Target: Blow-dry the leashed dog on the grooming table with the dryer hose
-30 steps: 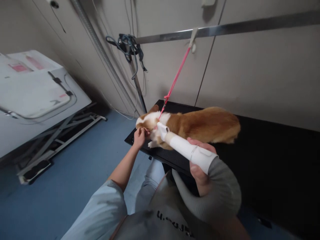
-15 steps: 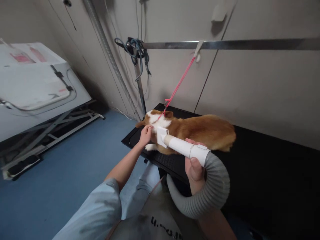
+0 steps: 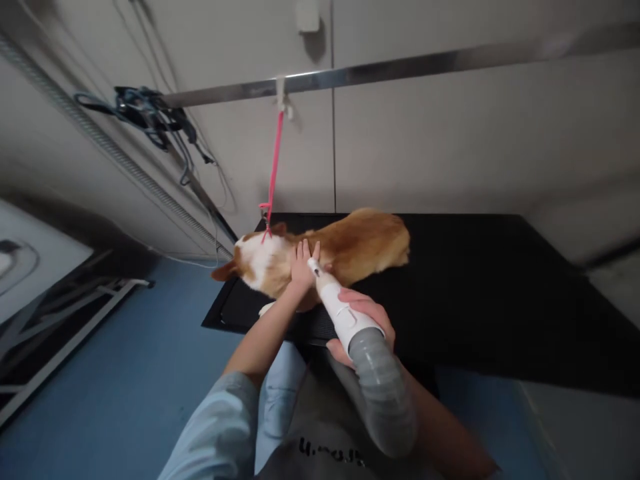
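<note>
A brown and white dog (image 3: 360,247) lies on the black table (image 3: 465,287), its head to the left. My left hand (image 3: 302,267) rests on the dog's shoulder with the fingers spread. In my right hand (image 3: 373,313) is the white dryer nozzle (image 3: 343,310), its flat tip close beside my left hand at the dog's side. From the nozzle's back end a grey ribbed hose (image 3: 383,393) curves down past my right forearm. A pink leash (image 3: 276,160) runs up from the dog's neck.
The leash hangs from a metal bar (image 3: 410,69) along the wall. A bundle of dark straps (image 3: 145,113) hangs at the bar's left end, near a ribbed conduit (image 3: 110,153). At the left stands a white tub (image 3: 40,260) on a metal frame above the blue floor.
My left hand has moved from near the dog's chest to its shoulder, its fingers now spread. The nozzle has turned, with its tip beside that hand. The view has swung right.
</note>
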